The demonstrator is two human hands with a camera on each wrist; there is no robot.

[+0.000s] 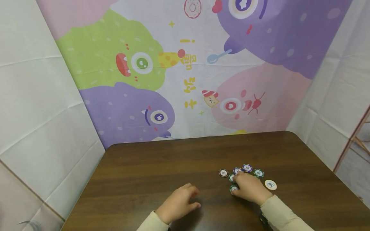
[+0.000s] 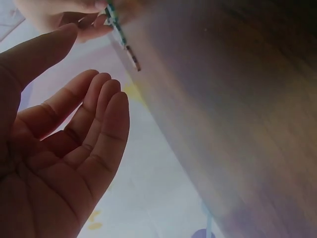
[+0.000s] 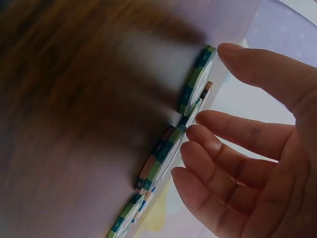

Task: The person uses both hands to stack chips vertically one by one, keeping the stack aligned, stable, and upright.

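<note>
Several poker chips lie on the brown wooden table [image 1: 144,166]. My right hand [image 1: 251,187] is over them, palm down, fingers spread and slightly bent. In the right wrist view its thumb tip is at the edge of a green chip [image 3: 197,82], and the other fingertips are close to a green chip [image 3: 168,153] with a reddish-brown edge beneath it. Contact is hard to tell. Around this hand are a dark chip [image 1: 223,173], a blue chip [image 1: 247,168], a green chip [image 1: 258,173] and a pale chip [image 1: 270,184]. Left of them, my left hand [image 1: 178,202] holds nothing, fingers loosely bent.
Behind the table's far edge hangs a cloth printed with cartoon monsters [image 1: 141,64]. White fabric panels [image 1: 43,80] stand at both sides. Bare tabletop stretches to the left of the chips and behind them.
</note>
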